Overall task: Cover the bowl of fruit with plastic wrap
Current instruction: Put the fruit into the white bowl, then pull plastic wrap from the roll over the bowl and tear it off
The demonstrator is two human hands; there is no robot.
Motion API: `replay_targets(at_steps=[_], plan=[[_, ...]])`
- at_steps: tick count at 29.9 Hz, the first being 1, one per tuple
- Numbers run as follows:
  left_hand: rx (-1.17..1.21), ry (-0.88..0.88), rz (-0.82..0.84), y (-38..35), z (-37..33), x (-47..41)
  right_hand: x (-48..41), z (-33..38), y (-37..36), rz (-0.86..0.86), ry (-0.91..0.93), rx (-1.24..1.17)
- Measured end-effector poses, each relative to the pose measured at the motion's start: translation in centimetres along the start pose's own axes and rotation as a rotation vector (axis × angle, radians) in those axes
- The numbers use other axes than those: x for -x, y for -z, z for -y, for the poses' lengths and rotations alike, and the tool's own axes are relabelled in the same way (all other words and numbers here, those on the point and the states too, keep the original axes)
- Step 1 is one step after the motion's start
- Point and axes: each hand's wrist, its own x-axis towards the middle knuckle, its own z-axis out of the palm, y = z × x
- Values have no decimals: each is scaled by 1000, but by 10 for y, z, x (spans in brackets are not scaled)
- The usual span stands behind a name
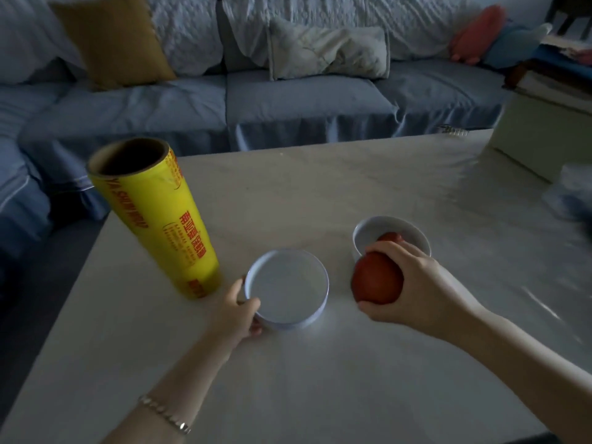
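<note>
An empty white bowl [288, 288] sits on the pale table [320, 379] near the middle. My left hand [238, 310] grips its near-left rim, thumb over the edge. My right hand [407, 283] holds a red fruit [376, 280] in the air between the two bowls. A second white bowl [378, 232] stands further right and back, with another red fruit [389, 237] partly hidden inside it. A tall yellow roll of plastic wrap [153, 216] stands upright to the left of the empty bowl.
A blue sofa [288, 104] with cushions runs behind the table. A pale box [544, 139] stands at the table's far right corner, with crinkled clear plastic [570, 193] beside it. The table's left edge lies close to the roll.
</note>
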Motion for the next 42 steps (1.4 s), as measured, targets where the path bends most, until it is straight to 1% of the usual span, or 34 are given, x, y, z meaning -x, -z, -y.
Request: replay_targets(at_steps=[4,6,12,15,17,18,19,21,22,23,24,25,27,28,29,33,38,40,42], plan=[[5,-19,26,1,6,5,-19,35,-16,-1,90,-68],[-25,-53,48,4,15,7,-32,46,-31,38,122,-57],[45,-106,133,15,31,27,-48,59,-90,313,174,137],[57,-83,146,20,41,24,-45,58,-109,368,193,235],[94,-59,163,24,44,22,-44,57,-112,382,174,255],[97,-61,135,26,43,22,-42,57,-110,388,167,250],[80,-85,52,30,41,21,-41,56,-108,393,170,248],[-14,-183,-244,43,32,13,-38,55,-99,369,202,245],[-21,-244,-397,53,23,8,-36,54,-94,342,215,231],[-9,-312,-502,65,13,0,-35,53,-88,314,222,208],[-17,-393,-543,77,1,-8,-34,52,-83,293,224,186],[-40,-474,-531,88,-11,-16,-33,51,-78,280,226,169],[-46,-570,-407,102,-35,-29,-31,50,-71,257,239,137],[-42,-569,-356,105,-44,-32,-30,51,-68,246,242,116],[-48,-552,-340,106,-51,-33,-28,53,-65,239,242,89],[-42,-562,-363,108,-54,-27,-21,61,-58,202,252,-108],[2,-531,-195,110,-54,22,-23,84,-46,103,195,-408],[-2,-478,-117,110,-55,46,-29,100,-44,43,159,-515],[9,-419,-43,107,-55,66,-35,116,-42,55,112,-669]])
